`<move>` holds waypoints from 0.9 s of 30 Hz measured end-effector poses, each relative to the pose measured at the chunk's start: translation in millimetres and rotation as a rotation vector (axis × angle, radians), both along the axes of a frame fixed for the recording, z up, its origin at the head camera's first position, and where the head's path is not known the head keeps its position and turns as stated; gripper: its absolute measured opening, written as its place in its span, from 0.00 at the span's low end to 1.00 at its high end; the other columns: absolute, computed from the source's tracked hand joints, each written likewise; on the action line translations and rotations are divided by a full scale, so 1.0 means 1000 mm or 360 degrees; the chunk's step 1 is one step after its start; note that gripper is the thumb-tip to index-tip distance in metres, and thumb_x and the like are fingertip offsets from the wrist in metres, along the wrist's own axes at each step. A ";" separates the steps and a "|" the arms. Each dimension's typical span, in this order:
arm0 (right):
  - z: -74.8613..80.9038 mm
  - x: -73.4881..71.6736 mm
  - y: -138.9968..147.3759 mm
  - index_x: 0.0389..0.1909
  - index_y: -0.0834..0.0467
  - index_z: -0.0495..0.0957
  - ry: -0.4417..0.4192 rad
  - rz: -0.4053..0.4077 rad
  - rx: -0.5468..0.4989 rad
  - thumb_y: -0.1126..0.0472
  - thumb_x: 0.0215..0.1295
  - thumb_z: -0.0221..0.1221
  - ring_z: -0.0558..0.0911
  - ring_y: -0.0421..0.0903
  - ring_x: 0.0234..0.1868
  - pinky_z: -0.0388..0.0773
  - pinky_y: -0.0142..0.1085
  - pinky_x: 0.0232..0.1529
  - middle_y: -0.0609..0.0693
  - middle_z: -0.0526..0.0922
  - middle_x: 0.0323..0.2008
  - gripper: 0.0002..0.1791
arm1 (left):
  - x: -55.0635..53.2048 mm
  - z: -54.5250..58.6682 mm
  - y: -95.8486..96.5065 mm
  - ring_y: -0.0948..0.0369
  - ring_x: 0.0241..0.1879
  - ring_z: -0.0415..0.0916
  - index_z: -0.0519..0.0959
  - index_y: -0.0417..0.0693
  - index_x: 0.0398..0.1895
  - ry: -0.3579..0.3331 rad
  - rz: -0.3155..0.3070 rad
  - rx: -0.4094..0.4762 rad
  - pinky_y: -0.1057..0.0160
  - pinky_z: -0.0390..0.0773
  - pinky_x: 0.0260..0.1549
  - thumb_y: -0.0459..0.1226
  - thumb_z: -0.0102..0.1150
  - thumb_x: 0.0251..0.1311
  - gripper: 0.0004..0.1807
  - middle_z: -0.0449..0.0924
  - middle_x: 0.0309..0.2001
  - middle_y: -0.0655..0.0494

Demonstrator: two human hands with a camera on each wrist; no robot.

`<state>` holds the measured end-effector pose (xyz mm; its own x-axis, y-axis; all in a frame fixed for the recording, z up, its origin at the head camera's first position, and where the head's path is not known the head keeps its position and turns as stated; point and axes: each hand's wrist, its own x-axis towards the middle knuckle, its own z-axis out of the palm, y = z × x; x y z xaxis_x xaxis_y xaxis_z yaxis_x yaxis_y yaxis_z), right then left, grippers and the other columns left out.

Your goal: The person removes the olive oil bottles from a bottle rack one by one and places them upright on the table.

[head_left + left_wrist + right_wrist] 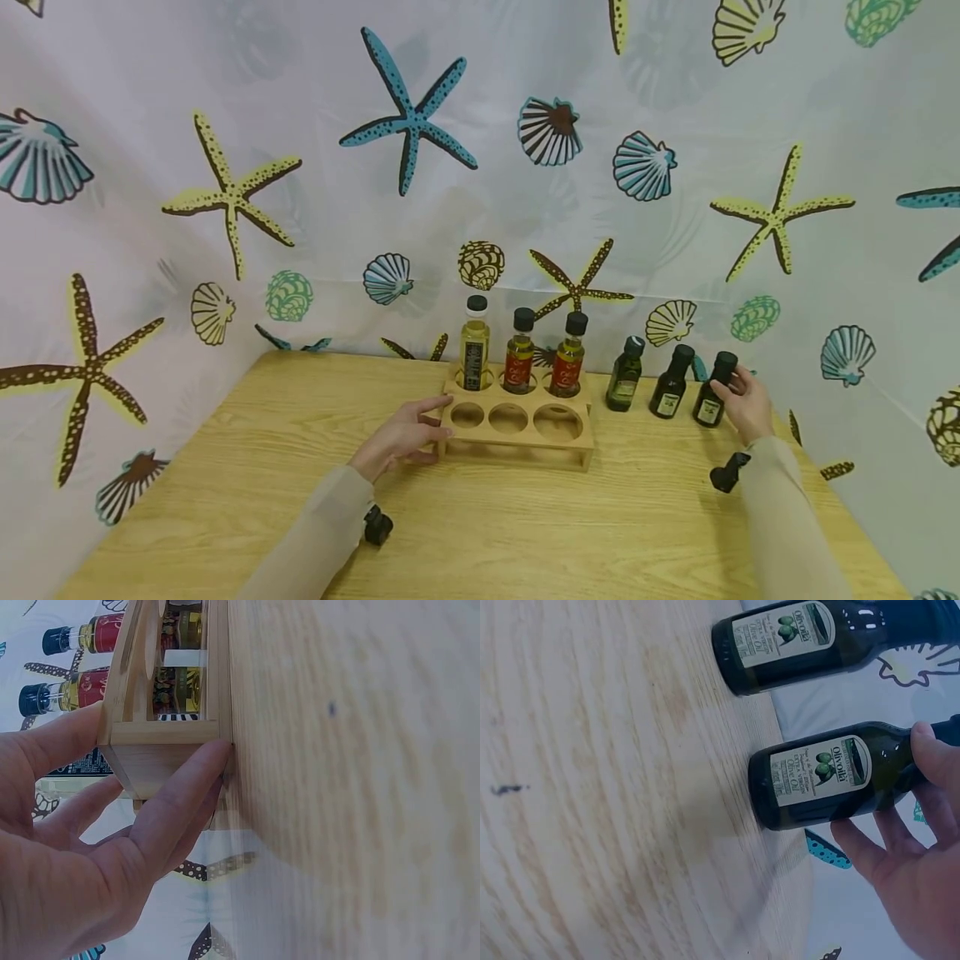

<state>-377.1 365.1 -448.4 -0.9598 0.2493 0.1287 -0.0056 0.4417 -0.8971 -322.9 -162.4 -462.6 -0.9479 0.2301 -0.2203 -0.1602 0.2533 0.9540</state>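
Note:
My left hand (401, 435) rests its fingers against the left end of a wooden two-tier bottle rack (517, 442); the left wrist view shows these fingers (184, 787) fairly straight. Farthest right on the table, my right hand (745, 404) holds a dark olive oil bottle (821, 776) by its neck and shoulder, thumb on one side, fingers on the other. That bottle is upright; whether its base touches the table I cannot tell. The rack's back row holds a pale oil bottle (474, 346) and two red-labelled bottles (519, 354). Its front holes are bare.
Just left of the held bottle stand another dark olive oil bottle (670, 385) and a green glass bottle (624, 377). A wooden table (525, 533) lies beneath, with a curtain (315, 225) printed with shells and starfish behind it.

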 end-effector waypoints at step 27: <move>0.007 -0.008 0.016 0.78 0.59 0.34 -0.0167 0.0064 -0.0015 0.56 0.77 0.46 0.52 0.68 0.74 0.62 0.60 0.68 0.71 0.45 0.75 0.40 | 0.000 0.002 -0.002 0.41 0.65 0.68 0.60 0.60 0.76 -0.0010 -0.0021 -0.0006 0.49 0.84 0.44 0.33 0.60 0.66 0.36 0.59 0.70 0.32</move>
<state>-385.5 381.1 -440.9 -0.9772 0.2109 0.0249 0.0710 0.4348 -0.8977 -322.5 -164.0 -460.3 -0.9433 0.2420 -0.2271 -0.1627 0.2591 0.9521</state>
